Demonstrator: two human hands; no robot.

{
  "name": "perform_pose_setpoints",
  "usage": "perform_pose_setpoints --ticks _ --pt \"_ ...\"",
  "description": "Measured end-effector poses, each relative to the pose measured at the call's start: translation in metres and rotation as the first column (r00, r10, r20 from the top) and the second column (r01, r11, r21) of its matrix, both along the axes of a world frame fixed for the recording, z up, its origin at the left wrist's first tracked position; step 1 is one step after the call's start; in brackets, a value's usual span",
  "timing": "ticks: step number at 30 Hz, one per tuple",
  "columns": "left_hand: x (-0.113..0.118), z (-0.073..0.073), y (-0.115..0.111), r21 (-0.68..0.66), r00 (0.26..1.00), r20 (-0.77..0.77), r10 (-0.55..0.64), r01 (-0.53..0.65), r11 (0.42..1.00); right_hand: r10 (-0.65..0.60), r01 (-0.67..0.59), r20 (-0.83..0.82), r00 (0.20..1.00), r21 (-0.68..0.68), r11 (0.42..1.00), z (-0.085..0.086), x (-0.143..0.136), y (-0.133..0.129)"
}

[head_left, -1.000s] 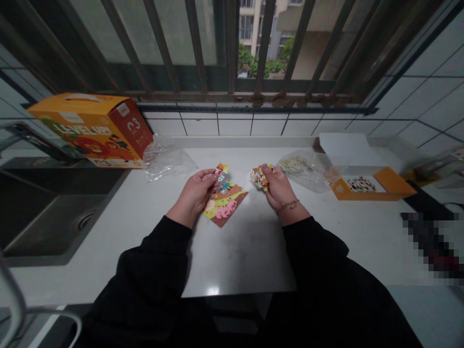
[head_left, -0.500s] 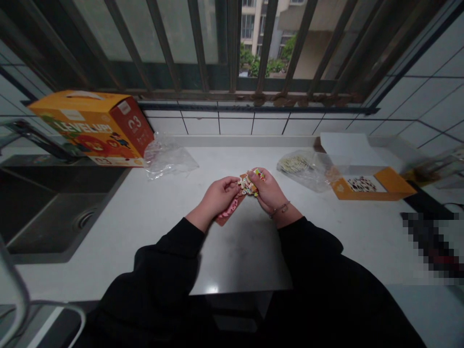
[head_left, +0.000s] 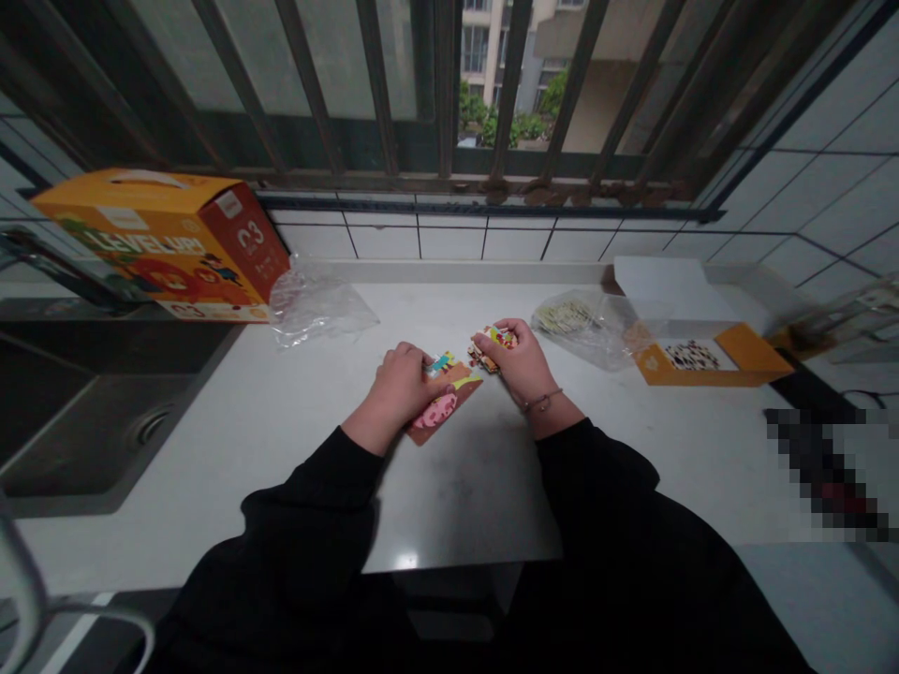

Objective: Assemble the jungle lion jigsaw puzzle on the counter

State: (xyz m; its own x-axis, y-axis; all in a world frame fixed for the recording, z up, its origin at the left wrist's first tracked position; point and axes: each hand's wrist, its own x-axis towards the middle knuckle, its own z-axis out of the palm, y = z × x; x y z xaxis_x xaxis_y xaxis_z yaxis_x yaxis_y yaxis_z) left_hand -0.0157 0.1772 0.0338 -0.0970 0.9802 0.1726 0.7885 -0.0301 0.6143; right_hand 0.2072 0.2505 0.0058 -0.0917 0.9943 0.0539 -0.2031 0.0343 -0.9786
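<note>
My left hand (head_left: 402,386) is closed on a colourful card (head_left: 436,412) with a pink shape on a brown ground, its lower corner pointing toward me. The thumb lies across the card's face. To the right, my right hand (head_left: 511,360) grips a small stack of printed pieces (head_left: 486,352), pinched under the thumb. A narrow gap separates the stack from the card. Both hands are low over the middle of the white counter (head_left: 478,487).
An orange box (head_left: 169,248) stands at the back left beside a crumpled clear bag (head_left: 316,304) and the sink (head_left: 84,421). At the right lie a clear bag with pale pieces (head_left: 572,316) and an open orange box (head_left: 702,367).
My left hand has moved left, away from the stack, and more of the card's face shows. My right hand still holds the pieces. The view has shifted slightly.
</note>
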Motion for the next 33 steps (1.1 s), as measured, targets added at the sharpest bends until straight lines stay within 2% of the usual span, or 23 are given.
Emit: perform_pose_setpoints --ticks 3,6,7,9,11,12,15,18,21,24,26,28,30,33 --pt "-0.002 -0.004 0.001 -0.008 0.992 0.128 0.001 0.000 1.000 -0.101 0.096 0.064 0.993 0.075 0.993 0.000 0.000 0.000" --pt "-0.003 -0.003 0.001 -0.036 0.940 0.341 -0.011 0.025 0.999 -0.109 0.109 -0.014 0.994 0.040 0.993 0.002 0.002 0.003" --pt "-0.003 -0.002 0.002 -0.055 0.892 0.452 -0.010 0.039 0.998 -0.126 0.127 -0.039 0.991 0.019 0.992 0.004 0.003 0.004" --pt "-0.003 0.001 0.003 -0.097 0.742 0.671 0.014 0.068 0.993 -0.154 0.152 -0.090 0.984 -0.023 0.988 0.007 0.005 0.005" --pt "-0.002 0.003 0.005 -0.125 0.603 0.795 0.056 0.072 0.990 -0.129 0.122 -0.164 0.978 -0.049 0.991 0.012 0.005 0.004" --pt "-0.002 0.003 0.006 -0.131 0.576 0.814 0.076 0.055 0.990 -0.094 0.086 -0.203 0.975 -0.049 0.995 0.014 0.004 0.002" --pt "-0.001 -0.002 0.008 -0.122 0.618 0.780 0.101 -0.009 0.992 0.036 -0.044 -0.266 0.963 -0.021 0.999 0.016 -0.005 -0.005" --pt "0.003 -0.013 0.009 -0.087 0.673 0.739 0.025 0.058 0.995 0.132 -0.148 -0.223 0.966 -0.057 0.987 0.014 -0.017 -0.013" --pt "0.011 -0.021 0.009 -0.049 0.690 0.721 -0.058 0.134 0.990 0.202 -0.218 -0.157 0.967 -0.095 0.971 0.009 -0.024 -0.018" --pt "0.014 -0.019 0.009 -0.039 0.666 0.740 -0.090 0.177 0.983 0.230 -0.239 -0.103 0.968 -0.081 0.968 0.005 -0.022 -0.017" --pt "0.010 -0.011 0.007 -0.019 0.711 0.695 -0.110 0.171 0.985 0.207 -0.212 -0.072 0.976 -0.062 0.975 0.003 -0.019 -0.014" --pt "-0.001 -0.002 0.004 0.009 0.842 0.526 -0.116 0.131 0.991 0.135 -0.140 -0.070 0.988 -0.065 0.988 0.003 -0.016 -0.010" --pt "-0.016 0.006 -0.002 0.023 0.955 0.278 -0.106 0.104 0.994 0.025 -0.035 -0.100 0.995 -0.096 0.995 0.002 -0.012 -0.003" --pt "-0.036 0.010 -0.009 -0.052 0.989 0.005 -0.150 0.150 0.987 -0.097 0.079 -0.137 0.986 -0.130 0.988 0.002 -0.006 0.006"
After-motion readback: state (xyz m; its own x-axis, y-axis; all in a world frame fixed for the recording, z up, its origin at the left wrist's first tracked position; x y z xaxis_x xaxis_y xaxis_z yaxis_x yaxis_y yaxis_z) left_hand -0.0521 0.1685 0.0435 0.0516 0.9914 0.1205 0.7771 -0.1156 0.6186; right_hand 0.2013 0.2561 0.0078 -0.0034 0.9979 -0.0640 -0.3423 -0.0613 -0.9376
